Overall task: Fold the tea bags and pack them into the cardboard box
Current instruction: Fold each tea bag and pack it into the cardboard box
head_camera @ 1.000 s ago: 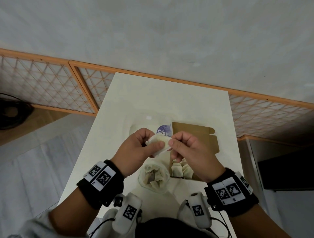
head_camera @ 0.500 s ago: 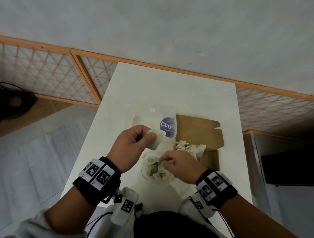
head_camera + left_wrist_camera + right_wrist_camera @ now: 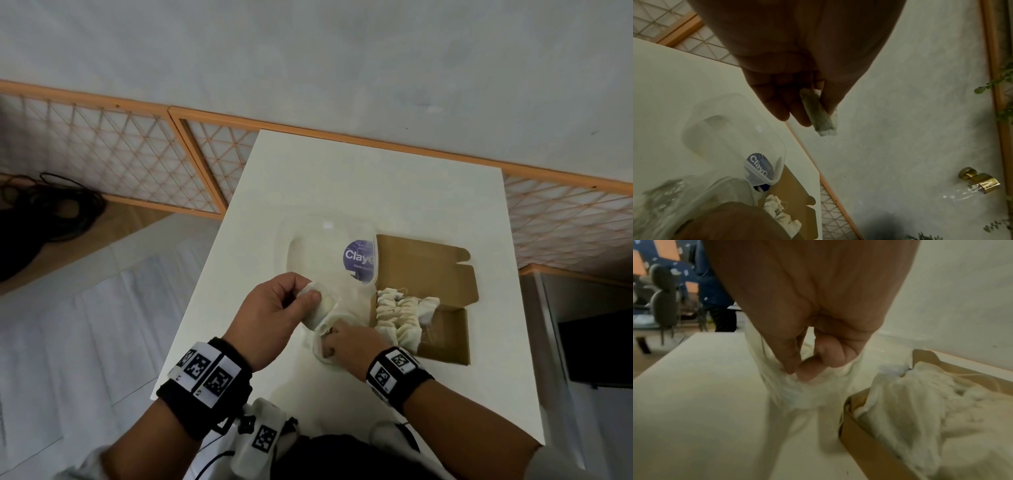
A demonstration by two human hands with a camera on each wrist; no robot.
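My left hand [image 3: 301, 298] holds a folded tea bag [image 3: 323, 303] [image 3: 821, 115] pinched between thumb and fingers, raised above the table. Just below it my right hand [image 3: 330, 344] reaches into the clear plastic cup [image 3: 320, 353], and its thumb and fingers [image 3: 797, 369] pinch a loose tea bag [image 3: 807, 392] there. The open cardboard box [image 3: 445, 342] lies right of both hands with a row of folded tea bags [image 3: 400, 315] [image 3: 920, 402] packed in its left half. The cup's contents are mostly hidden by my right hand.
A clear plastic lid [image 3: 329, 246] with a purple label [image 3: 359, 257] lies on the white table [image 3: 376, 178] behind my hands, touching the box flap [image 3: 424, 267]. An orange lattice fence [image 3: 102, 150] runs behind the table. Black cables [image 3: 41, 212] lie on the floor at left.
My right hand let go of the tea bag that both hands held and dropped down into the plastic cup. My left hand keeps the folded bag.
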